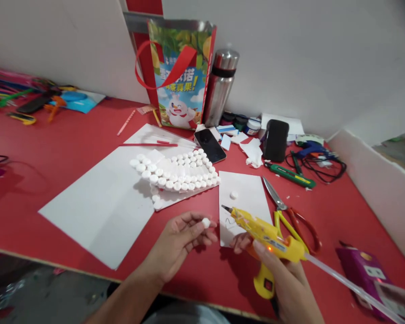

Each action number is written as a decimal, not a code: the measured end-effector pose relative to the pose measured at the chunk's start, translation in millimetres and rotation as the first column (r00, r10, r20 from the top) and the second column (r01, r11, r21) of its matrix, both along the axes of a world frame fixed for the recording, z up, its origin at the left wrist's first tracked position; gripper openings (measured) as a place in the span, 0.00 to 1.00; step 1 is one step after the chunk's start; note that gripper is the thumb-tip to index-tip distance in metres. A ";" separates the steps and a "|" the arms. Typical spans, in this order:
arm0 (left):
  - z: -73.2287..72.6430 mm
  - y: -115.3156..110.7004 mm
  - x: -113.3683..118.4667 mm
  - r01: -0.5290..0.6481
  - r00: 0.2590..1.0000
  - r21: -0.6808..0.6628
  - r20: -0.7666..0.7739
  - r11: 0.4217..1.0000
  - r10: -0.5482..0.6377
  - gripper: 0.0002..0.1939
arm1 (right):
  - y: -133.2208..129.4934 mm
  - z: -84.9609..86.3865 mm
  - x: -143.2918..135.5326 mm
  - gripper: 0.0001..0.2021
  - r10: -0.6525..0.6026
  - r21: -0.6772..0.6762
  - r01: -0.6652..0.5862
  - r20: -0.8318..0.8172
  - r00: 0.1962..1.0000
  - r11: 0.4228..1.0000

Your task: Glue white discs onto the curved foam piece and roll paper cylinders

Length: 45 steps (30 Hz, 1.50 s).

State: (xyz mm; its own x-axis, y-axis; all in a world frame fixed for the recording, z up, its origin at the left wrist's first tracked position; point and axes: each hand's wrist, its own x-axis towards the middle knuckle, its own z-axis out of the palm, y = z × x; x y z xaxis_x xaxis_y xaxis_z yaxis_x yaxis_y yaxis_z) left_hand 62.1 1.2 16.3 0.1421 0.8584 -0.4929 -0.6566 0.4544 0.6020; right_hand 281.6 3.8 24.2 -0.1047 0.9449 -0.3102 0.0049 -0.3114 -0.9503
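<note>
My left hand (185, 238) pinches a small white disc (206, 222) between thumb and fingers, above the red table. In my right hand (280, 274) is a yellow glue gun (266, 231), its dark nozzle pointing left and a clear glue stick trailing from its back. A fan-shaped piece covered in white discs (178, 173) lies beyond my left hand. Below the gun's nozzle is a white card (245, 180) with pen marks, and one loose white disc (234, 195) rests on it.
A large white sheet (97, 207) lies left on the red table (16, 180). Scissors (280, 204), a green cutter (290, 175) and a phone (211, 146) lie around the card. Behind stand a colourful bag (182, 81) and a steel bottle (221, 90). A purple power strip (367, 274) is at right.
</note>
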 end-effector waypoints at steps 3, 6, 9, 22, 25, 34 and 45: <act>-5.4 5.6 -0.4 -0.078 0.995 -0.012 0.066 0.997 0.078 0.12 | -1.7 8.2 -2.5 0.16 0.014 -0.002 -0.013 0.073 0.997 1.000; -10.1 11.3 -0.6 -0.120 0.981 -0.024 0.154 0.993 0.122 0.11 | -5.9 21.7 -8.2 0.17 -0.031 -0.033 0.035 0.126 0.991 0.999; -11.9 15.4 0.5 -0.121 0.971 -0.038 0.204 0.992 0.126 0.11 | -11.0 30.0 -11.5 0.16 -0.071 -0.051 0.080 0.158 0.985 0.996; -11.8 16.7 5.1 -0.083 0.973 -0.056 0.213 0.995 0.093 0.14 | -11.3 33.6 -7.3 0.16 0.043 -0.057 -0.032 0.195 0.980 0.998; -12.5 16.5 5.1 -0.087 0.973 -0.061 0.208 0.994 0.098 0.14 | -11.1 37.2 -12.6 0.16 -0.028 -0.025 0.035 0.217 0.976 0.999; -13.2 16.9 5.6 -0.069 0.974 -0.019 0.215 0.997 0.072 0.12 | -9.3 35.7 -14.1 0.16 -0.006 0.007 0.005 0.225 0.974 1.000; -14.7 16.2 3.5 -0.062 0.972 -0.019 0.226 0.998 0.064 0.12 | -9.4 39.3 -15.7 0.18 0.017 -0.016 -0.013 0.278 0.961 1.000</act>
